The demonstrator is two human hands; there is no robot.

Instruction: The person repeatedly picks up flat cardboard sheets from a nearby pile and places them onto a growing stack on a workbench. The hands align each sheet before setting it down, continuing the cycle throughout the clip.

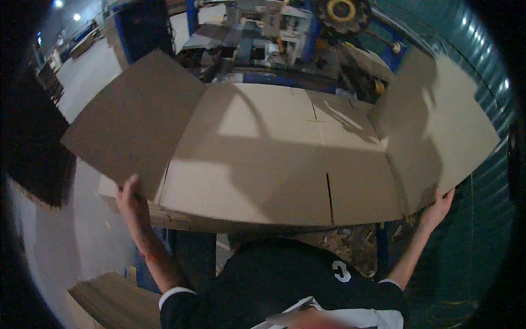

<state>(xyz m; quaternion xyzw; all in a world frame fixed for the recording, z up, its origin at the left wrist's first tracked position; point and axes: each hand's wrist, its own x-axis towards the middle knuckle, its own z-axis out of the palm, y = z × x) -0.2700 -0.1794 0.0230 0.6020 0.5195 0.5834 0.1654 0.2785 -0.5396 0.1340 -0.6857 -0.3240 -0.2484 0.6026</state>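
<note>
A wide sheet of brown cardboard [246,181] lies spread out in front of me, with slots cut near its right part. Its left panel [137,120] is folded up, and so is its right panel [438,120]. My left hand [131,200] grips the near edge of the left panel, thumb on top and the fingers hidden beneath. On the other side my right hand [439,208] is closed on the near lower edge of the right panel. More cardboard layers [181,220] show under the sheet's front edge.
Beyond the sheet stands a machine with a blue frame [323,82] and a round toothed wheel [343,12]. A cardboard stack [112,299] sits at the lower left. Cardboard scraps [350,249] lie beneath the work surface. A green corrugated wall [487,241] runs along the right.
</note>
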